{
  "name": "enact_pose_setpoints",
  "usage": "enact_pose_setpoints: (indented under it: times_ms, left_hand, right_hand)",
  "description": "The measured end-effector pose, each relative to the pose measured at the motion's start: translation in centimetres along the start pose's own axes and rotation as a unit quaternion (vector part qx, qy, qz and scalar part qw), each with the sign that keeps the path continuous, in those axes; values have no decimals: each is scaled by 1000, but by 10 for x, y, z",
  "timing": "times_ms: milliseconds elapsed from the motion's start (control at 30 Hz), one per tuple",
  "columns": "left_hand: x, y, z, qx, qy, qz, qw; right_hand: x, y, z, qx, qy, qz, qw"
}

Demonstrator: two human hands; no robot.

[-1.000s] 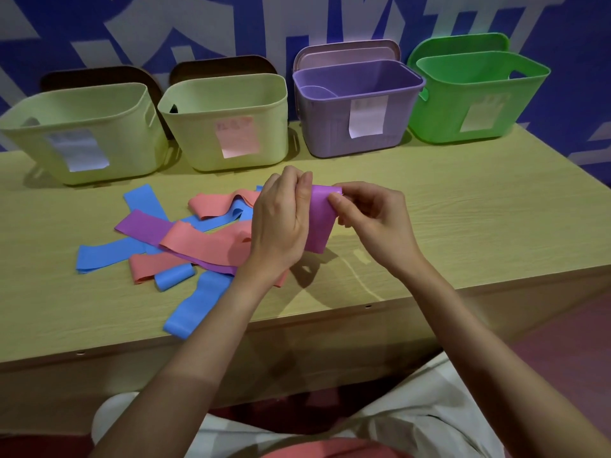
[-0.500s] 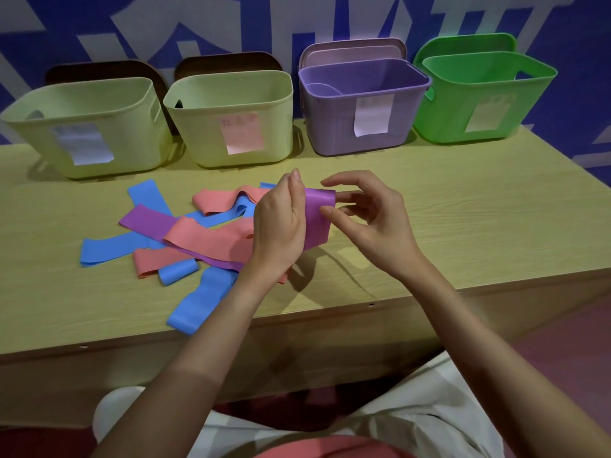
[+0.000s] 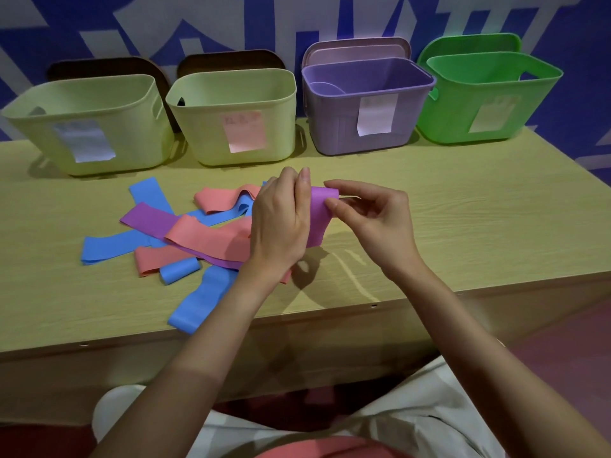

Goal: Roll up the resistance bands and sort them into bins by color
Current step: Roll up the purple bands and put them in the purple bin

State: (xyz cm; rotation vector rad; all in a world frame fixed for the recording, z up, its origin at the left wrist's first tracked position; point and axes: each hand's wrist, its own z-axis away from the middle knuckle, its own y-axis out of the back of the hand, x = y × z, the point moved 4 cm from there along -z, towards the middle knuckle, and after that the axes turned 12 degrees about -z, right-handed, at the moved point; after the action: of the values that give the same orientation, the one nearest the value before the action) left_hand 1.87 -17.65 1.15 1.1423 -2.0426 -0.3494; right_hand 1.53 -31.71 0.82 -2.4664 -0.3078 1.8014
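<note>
Fingers (image 3: 331, 203) of both hands pinch the curled purple band (image 3: 318, 219).

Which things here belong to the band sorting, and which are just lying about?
Job: purple band held in left hand and right hand; loose bands on the table; four bins.
Lying about: lids behind the bins.

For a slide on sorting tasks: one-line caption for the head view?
Both hands, left hand and right hand, roll a purple band before four bins.
</note>
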Motion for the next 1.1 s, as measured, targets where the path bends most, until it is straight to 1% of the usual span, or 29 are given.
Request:
enact_pose_setpoints:
  times_ms: [167, 233, 333, 433, 500, 533, 633, 800, 900, 1000, 1100]
  left_hand:
    - [0, 5, 1, 51, -40, -41, 997]
    - [1, 8, 1, 65, -41, -36, 996]
    - [-2, 6, 1, 54, -3, 0, 999]
    - [-9, 1, 1, 19, 62, 27, 998]
    - [-14, -1, 1, -1, 101, 43, 994]
    - [-15, -1, 1, -7, 107, 43, 993]
    - [-15, 1, 1, -17, 86, 22, 996]
    - [-9, 4, 2, -1, 1, -43, 999]
    - [-8, 6, 2, 26, -7, -38, 999]
    - [-7, 9, 1, 51, 2, -35, 998]
    - [-10, 7, 0, 30, 42, -27, 998]
  right_hand:
    - [1, 1, 0, -7, -22, -2, 1000]
    - [2, -1, 1, -21, -17, 10, 1000]
    - [1, -5, 2, -44, -2, 25, 999]
    - [-1, -8, 3, -71, 43, 66, 994]
    - [0, -9, 3, -68, 57, 81, 993]
    - [1, -8, 2, -62, 53, 80, 993]
    - [5, -6, 1, -43, 18, 61, 997]
    - [9, -3, -1, -21, -2, 56, 998]
    - [9, -4, -1, -26, -13, 47, 998]
    - [6, -5, 1, -42, 1, 56, 998]
    - [3, -7, 3, -61, 25, 62, 996]
